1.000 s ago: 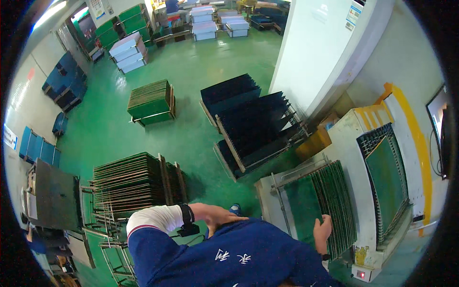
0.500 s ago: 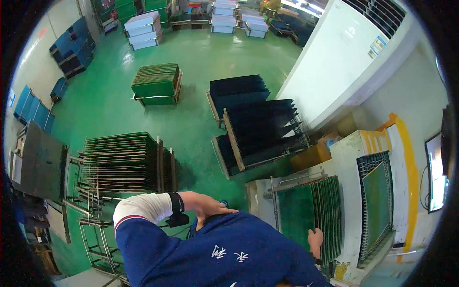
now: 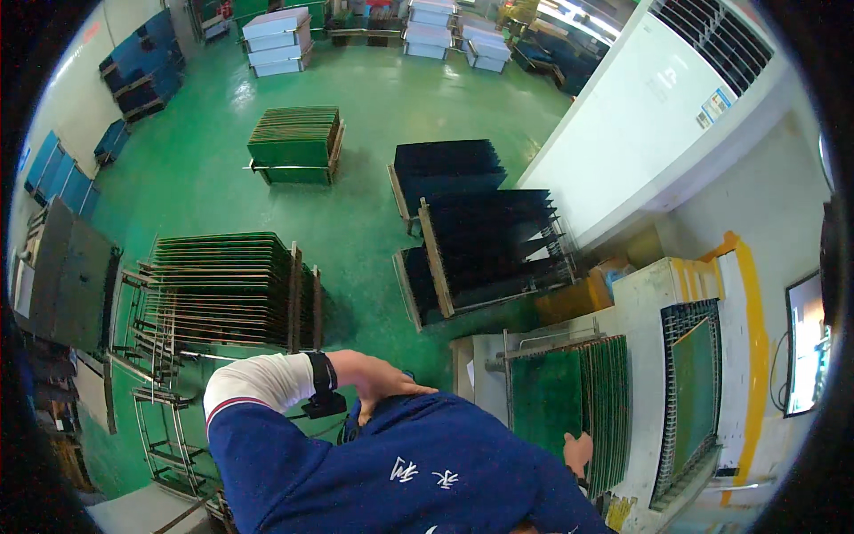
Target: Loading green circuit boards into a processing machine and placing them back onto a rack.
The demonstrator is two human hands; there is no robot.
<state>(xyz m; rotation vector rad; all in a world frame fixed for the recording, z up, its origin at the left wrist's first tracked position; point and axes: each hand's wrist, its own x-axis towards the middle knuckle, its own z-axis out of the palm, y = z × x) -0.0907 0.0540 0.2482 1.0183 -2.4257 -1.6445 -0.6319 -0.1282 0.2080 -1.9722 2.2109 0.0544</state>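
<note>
My left hand (image 3: pixel 381 381) rests at my waist against the dark blue shirt (image 3: pixel 391 472), its fingers stretched out flat and holding nothing. Below me on the right, my right hand (image 3: pixel 579 452) is at the edge of a green panel (image 3: pixel 546 396), the foremost of a row. Its fingers look closed around that edge, though part of the grip is hidden. Several more green panels (image 3: pixel 608 414) stand upright and close together in the same rack, just right of the hand.
Another rack of green panels (image 3: pixel 222 285) stands left, with metal frames (image 3: pixel 169 436) below it. Dark panels (image 3: pixel 489 231) fill racks ahead. A green board (image 3: pixel 692 392) leans in a slotted rack at right, near a lit screen (image 3: pixel 805 343). A tall white air conditioner (image 3: pixel 640 107) stands beyond.
The view has tilted and shifted slightly. My right hand is a little lower and further left in the picture, still at the panel edge. My left hand stays at my waist.
</note>
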